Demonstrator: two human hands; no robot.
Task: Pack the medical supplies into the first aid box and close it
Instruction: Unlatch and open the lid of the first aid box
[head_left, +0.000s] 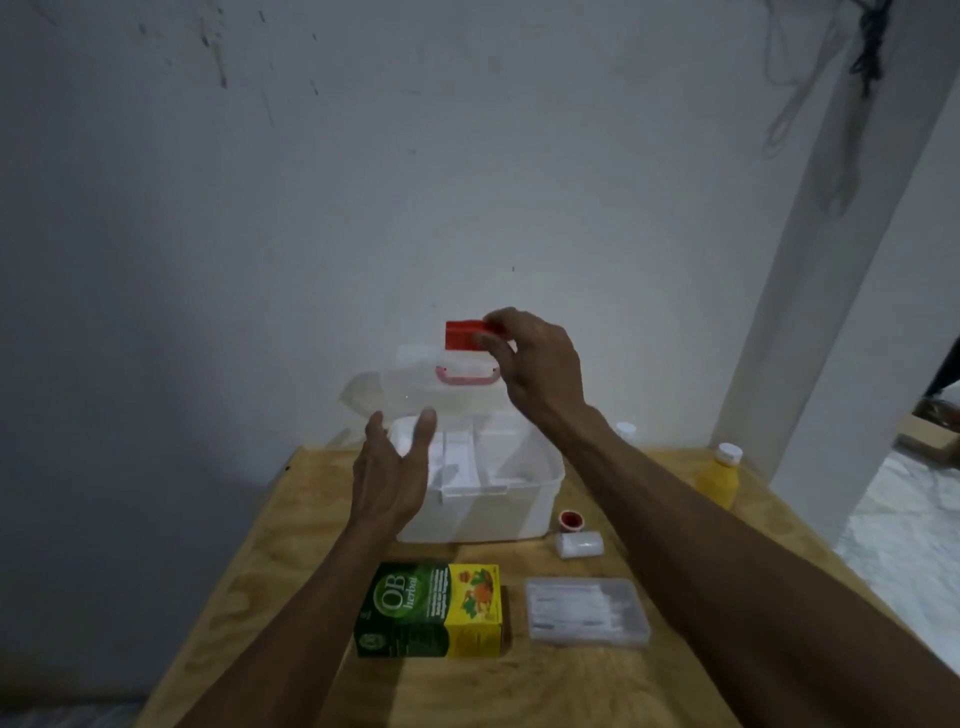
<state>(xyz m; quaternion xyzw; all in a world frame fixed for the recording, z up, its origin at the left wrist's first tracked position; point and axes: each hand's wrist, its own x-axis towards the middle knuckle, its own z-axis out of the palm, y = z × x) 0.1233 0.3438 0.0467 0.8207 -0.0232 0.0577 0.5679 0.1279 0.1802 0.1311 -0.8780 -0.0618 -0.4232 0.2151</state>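
The white first aid box (488, 512) stands on the wooden table with its clear lid (415, 387) raised; a pink handle shows on the lid. My right hand (535, 364) pinches the red latch (462, 335) at the lid's top edge. My left hand (392, 467) hovers open at the box's left front corner, fingers spread, holding nothing. In front of the box lie a green and yellow herbal medicine carton (431, 610), a clear case of cotton swabs (587, 613), a small white roll (579, 544) and a small red-capped pot (571, 519).
A yellow bottle with a white cap (719, 475) stands at the table's right edge, and another white cap (626, 430) shows behind my right arm. The wall is close behind the box. A white pillar (831, 260) rises at the right.
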